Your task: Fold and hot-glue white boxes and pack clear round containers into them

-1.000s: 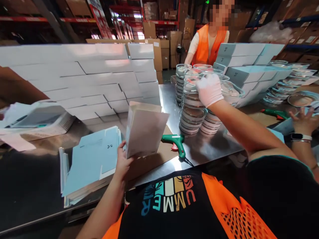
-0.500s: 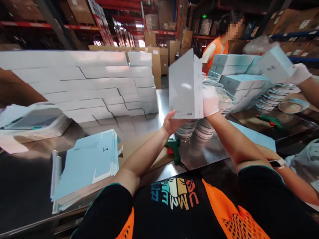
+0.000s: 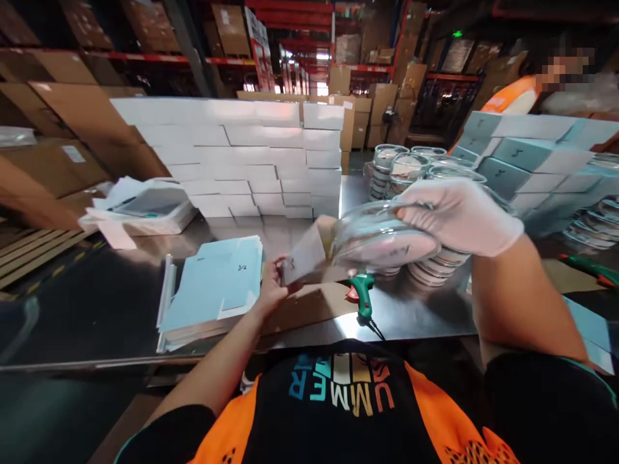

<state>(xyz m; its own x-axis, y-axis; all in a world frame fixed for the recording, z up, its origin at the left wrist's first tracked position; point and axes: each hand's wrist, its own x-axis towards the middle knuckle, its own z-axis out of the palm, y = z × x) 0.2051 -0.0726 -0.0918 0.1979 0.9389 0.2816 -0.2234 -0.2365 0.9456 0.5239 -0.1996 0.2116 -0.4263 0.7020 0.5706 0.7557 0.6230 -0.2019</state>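
Single head-worn view, looking forward and down from above the chest, close over the steel table (image 3: 120, 309); warehouse shelving (image 3: 97, 58) behind

White box (image 3: 305, 258) now down near table level in bare left hand (image 3: 271, 291), no longer raised; gloved right hand (image 3: 457, 212) now grips a clear glass dish (image 3: 382, 238), brought off the stacks.

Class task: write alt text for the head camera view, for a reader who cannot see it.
A gloved right hand holds a clear glass dish at the mouth of an open box gripped by the bare left hand, above a steel table.
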